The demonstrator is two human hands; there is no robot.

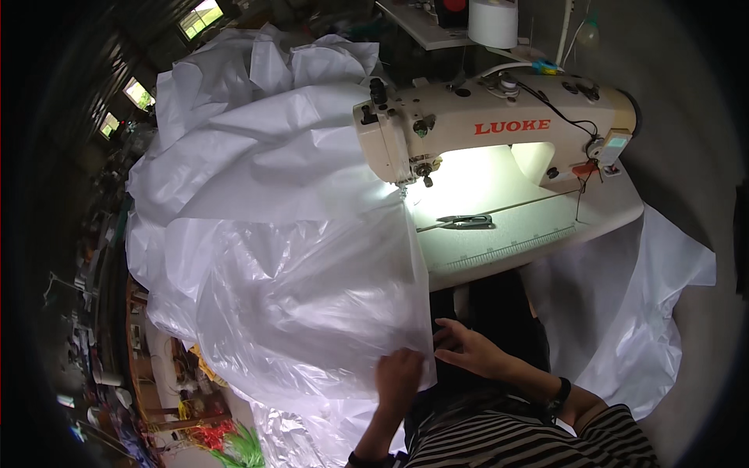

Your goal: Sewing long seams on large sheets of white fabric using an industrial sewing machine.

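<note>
A large white plastic sheet (304, 281) spreads over the left side of the sewing machine (499, 117) and hangs toward my lap. Its right edge runs from under the needle area down to my hands. My left hand (399, 378) is closed on the sheet near its lower right corner, knuckles up. Just right of that edge is my right hand (476, 352), its thumb and fingers apart with nothing seen between them. Whether its fingertips touch the sheet I cannot tell. The machine's lamp lights the needle area, where the sheet's edge lies.
Small thread snips (466, 222) lie on the machine bed (530, 226), above a printed ruler scale. A white thread cone (493, 23) stands behind the machine. More white sheeting (624, 335) hangs at the right. Red and green strands (242, 448) lie at the lower left.
</note>
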